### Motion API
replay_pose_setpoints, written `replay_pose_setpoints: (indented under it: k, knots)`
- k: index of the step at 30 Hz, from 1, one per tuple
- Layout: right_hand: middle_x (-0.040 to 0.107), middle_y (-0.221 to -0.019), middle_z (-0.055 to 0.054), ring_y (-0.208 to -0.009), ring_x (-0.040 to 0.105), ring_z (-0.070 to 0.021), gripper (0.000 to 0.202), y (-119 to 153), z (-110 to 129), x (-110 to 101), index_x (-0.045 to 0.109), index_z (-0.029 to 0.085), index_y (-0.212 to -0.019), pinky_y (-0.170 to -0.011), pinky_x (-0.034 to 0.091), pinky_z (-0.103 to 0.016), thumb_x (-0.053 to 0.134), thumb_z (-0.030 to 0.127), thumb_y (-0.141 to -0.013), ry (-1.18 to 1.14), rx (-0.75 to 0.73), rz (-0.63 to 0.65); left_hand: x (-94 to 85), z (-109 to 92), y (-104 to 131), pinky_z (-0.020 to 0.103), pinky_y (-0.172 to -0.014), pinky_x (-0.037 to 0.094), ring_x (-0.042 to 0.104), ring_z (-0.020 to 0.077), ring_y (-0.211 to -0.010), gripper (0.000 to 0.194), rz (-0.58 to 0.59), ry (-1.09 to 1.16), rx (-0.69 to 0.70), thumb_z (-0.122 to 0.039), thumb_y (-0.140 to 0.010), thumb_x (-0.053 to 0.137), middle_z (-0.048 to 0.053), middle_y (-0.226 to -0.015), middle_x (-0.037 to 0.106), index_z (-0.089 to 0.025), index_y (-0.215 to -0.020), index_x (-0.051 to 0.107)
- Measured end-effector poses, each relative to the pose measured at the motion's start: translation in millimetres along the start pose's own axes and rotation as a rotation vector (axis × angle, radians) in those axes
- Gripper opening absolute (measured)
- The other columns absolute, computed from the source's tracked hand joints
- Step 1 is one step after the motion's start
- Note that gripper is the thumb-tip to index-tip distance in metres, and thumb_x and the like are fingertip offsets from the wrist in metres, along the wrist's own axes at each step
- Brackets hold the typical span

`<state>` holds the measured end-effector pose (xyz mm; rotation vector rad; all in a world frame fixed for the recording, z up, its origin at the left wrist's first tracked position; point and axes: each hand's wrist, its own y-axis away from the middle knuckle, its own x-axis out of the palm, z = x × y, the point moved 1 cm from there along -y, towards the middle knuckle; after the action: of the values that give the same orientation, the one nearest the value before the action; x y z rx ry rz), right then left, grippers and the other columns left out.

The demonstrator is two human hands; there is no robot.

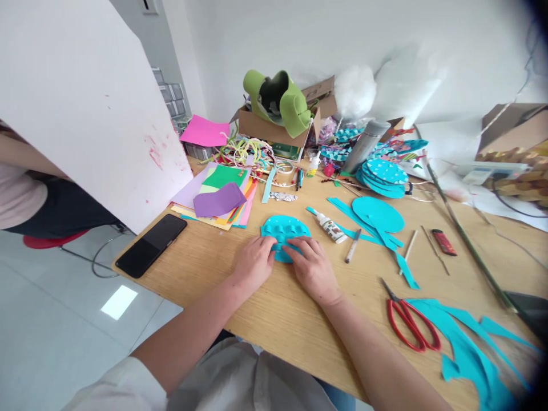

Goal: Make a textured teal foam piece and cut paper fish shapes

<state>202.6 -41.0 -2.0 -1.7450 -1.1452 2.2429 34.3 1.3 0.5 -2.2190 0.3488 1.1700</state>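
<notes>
A rounded turquoise paper piece (284, 224) lies on the table in front of me, with raised, wavy strips across its face. My left hand (256, 261) grips its near left side, fingers bent and pressed together. From the other side, my right hand (314, 268) pinches the same piece, thumb and fingers bunched at a strip. My fingertips hide its near edge. Just right of it lie a white glue bottle (331, 228) and a pen (353, 246). Beyond them is a flat turquoise disc (378, 214) with loose strips.
Red-handled scissors (413, 325) and turquoise scraps (466, 348) lie at the right, near a red lighter (444, 242). A black phone (152, 245) and stacked coloured sheets (220, 197) are at the left. Behind stand a grey flask (367, 145) and a cardboard box (261, 125). A person sits beyond the white panel (98, 103).
</notes>
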Motion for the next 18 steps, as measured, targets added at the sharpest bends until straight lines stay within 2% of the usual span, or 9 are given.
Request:
replay_pose_setpoints:
  k: [8, 18]
  knots:
    - [0.064, -0.105, -0.013, -0.103, 0.049, -0.0272, 0.024, -0.4, 1.0, 2.6, 0.069, 0.014, -0.101, -0.087, 0.048, -0.044, 0.049, 0.01, -0.09, -0.013, -0.015, 0.027, -2.2, -1.6, 0.1, 0.037, -0.079, 0.052, 0.063, 0.0226, -0.089, 0.02, 0.003, 0.0, -0.009, -0.006, -0.082, 0.058, 0.006, -0.094, 0.066, -0.018, -0.097, 0.055]
    - [0.065, -0.106, -0.012, -0.104, 0.049, -0.0273, 0.024, -0.2, 1.3, 2.3, 0.07, 0.016, -0.1, -0.088, 0.047, -0.044, 0.049, 0.01, -0.09, -0.003, -0.023, 0.047, -3.5, -0.7, 2.5, 0.035, -0.087, 0.052, 0.06, 0.0205, -0.101, 0.034, -0.024, 0.058, 0.038, 0.004, -0.075, 0.047, 0.006, -0.107, 0.06, -0.019, -0.099, 0.055]
